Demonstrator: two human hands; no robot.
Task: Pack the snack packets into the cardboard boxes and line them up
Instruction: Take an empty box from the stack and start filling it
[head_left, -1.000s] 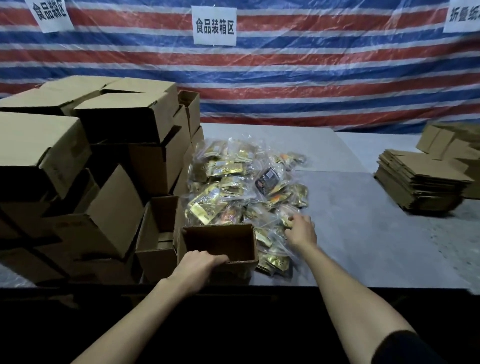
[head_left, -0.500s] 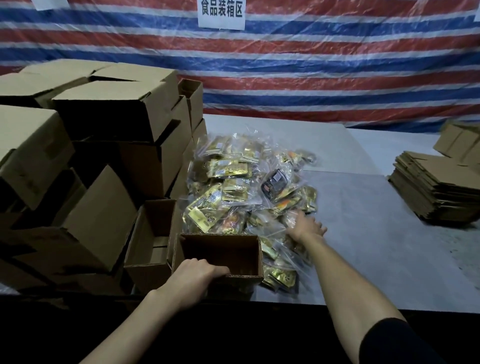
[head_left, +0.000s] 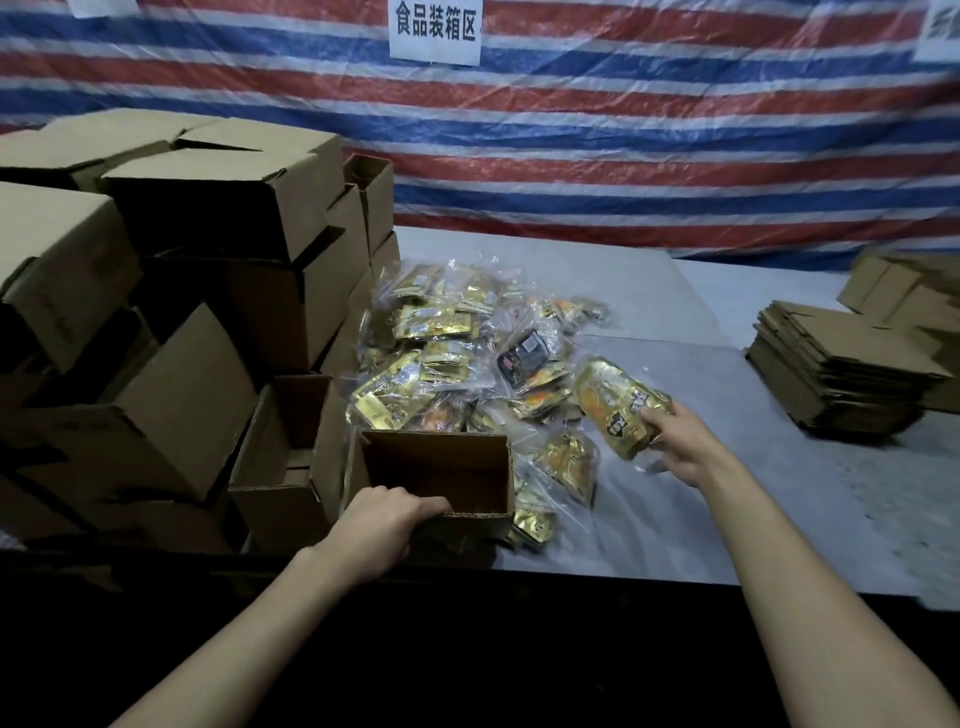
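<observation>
The left hand (head_left: 384, 525), low in the centre of the frame, curled its fingers over the near wall of a small open cardboard box (head_left: 441, 467) and gripped it at the front edge of the desk (head_left: 753, 467). The right hand (head_left: 680, 447), right of centre and well apart from the left, pinched a gold snack packet (head_left: 613, 400) by its lower end. The packet was tilted and looked lifted off the desk. It hung just right of the loose pile of packets (head_left: 447, 353) in the middle of the frame.

The step appeared to be carrying this packet across to the box. To do it well, the packet would best be turned so a narrow edge led, then lowered against the far wall, since the left fingers took up part of the near rim. The left hand's grip mattered because the light box could slide or tip. The glossy wrap looked slippery, so a fuller hold seemed wise. The inside of the box was dark, and whether anything lay in it could not be told.

Several packets lay against the box's right side. A second open box (head_left: 291, 452) stood just to its left. Stacked boxes (head_left: 223, 208) filled the upper left, and flattened cartons (head_left: 841, 379) sat at the right edge. A striped tarp (head_left: 623, 130) hung behind.
</observation>
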